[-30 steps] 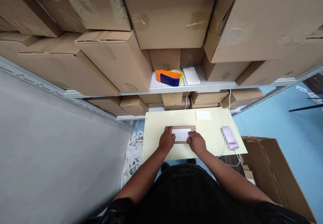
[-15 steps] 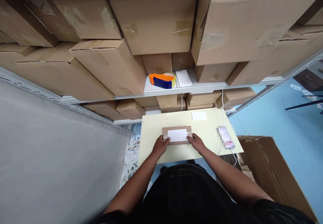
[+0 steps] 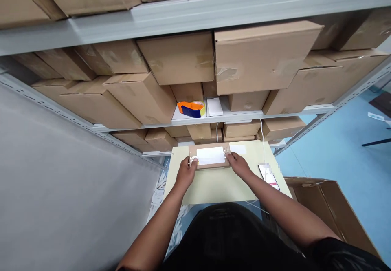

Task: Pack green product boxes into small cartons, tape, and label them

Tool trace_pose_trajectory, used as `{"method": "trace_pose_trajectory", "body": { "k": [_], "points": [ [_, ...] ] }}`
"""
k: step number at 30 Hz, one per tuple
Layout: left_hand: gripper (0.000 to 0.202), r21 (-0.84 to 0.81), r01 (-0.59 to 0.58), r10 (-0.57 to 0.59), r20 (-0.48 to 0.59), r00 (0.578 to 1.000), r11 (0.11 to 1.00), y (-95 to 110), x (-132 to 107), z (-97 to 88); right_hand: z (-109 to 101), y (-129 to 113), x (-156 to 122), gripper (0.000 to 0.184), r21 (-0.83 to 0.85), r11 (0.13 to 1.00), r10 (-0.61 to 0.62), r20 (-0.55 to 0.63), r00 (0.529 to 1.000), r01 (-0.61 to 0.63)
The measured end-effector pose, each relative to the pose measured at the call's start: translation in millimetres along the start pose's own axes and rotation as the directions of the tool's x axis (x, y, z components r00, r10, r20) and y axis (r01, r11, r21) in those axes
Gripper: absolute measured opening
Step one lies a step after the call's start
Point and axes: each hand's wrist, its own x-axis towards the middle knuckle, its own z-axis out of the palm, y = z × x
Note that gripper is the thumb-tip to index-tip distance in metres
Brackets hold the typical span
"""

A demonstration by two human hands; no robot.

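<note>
Between my two hands is a small cardboard box (image 3: 210,166) with a white label (image 3: 210,155) on its face and clear tape at both ends. My left hand (image 3: 186,174) grips the box's left end, thumb on the near face. The right end is held by my right hand (image 3: 240,165), its thumb near the tape. Below the box lies the pale yellow table (image 3: 214,187). A white paper (image 3: 237,149) rests on the table behind my right hand, partly hidden by the box.
A phone (image 3: 269,177) with a white cable lies at the table's right. On the shelf (image 3: 191,121) ahead sit an orange and blue tape dispenser (image 3: 192,109) and a white stack (image 3: 214,106) among cardboard boxes. A large open carton (image 3: 331,206) stands on the floor at right.
Both hands have lifted the box up and away from me, and its face is tilted more towards me. The view has tipped upward, showing a higher shelf.
</note>
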Motion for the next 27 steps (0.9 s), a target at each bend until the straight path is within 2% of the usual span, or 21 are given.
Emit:
{"method": "trace_pose_trajectory", "body": {
  "k": [3,7,10,13,16,19,23,27],
  "points": [
    [0.056,-0.009,-0.074,0.074,-0.007,0.997,0.997,23.3,11.1,-13.3,-17.9,-18.3,-3.5,0.06,0.064,0.998,-0.02,-0.084,0.996,0.025],
    [0.055,-0.024,-0.192,0.193,0.032,0.981,0.981,49.5,29.8,-20.5,-34.0,-31.2,-10.8,0.055,0.115,0.992,-0.029,-0.224,0.974,0.056],
    [0.053,-0.047,-0.276,0.279,0.097,0.955,0.96,71.1,42.9,-14.7,-48.4,-31.9,-19.7,0.056,0.112,0.992,-0.013,-0.336,0.942,0.054],
    [0.052,-0.097,-0.359,0.372,0.196,0.907,0.928,98.2,51.3,3.6,-69.7,-19.6,-35.4,0.062,0.116,0.993,0.031,-0.469,0.883,0.027],
    [0.052,-0.183,-0.408,0.446,0.323,0.835,0.895,129.9,51.1,36.9,-96.6,6.2,-62.9,0.065,0.16,0.987,0.118,-0.594,0.796,-0.027],
    [0.051,-0.241,-0.431,0.493,0.445,0.748,0.87,163.0,39.1,81.7,-125.4,39.9,-102.0,0.066,0.205,0.975,0.207,-0.677,0.706,-0.089],
    [0.05,-0.272,-0.451,0.516,0.597,0.614,0.85,205.1,8.4,148.5,-162.9,91.2,-159.5,0.066,0.242,0.956,0.291,-0.756,0.586,-0.163],
    [0.05,-0.278,-0.461,0.505,0.707,0.495,0.843,242.0,-31.1,219.3,-197.6,146.7,-209.8,0.066,0.294,0.924,0.38,-0.775,0.504,-0.245]
  ]
}}
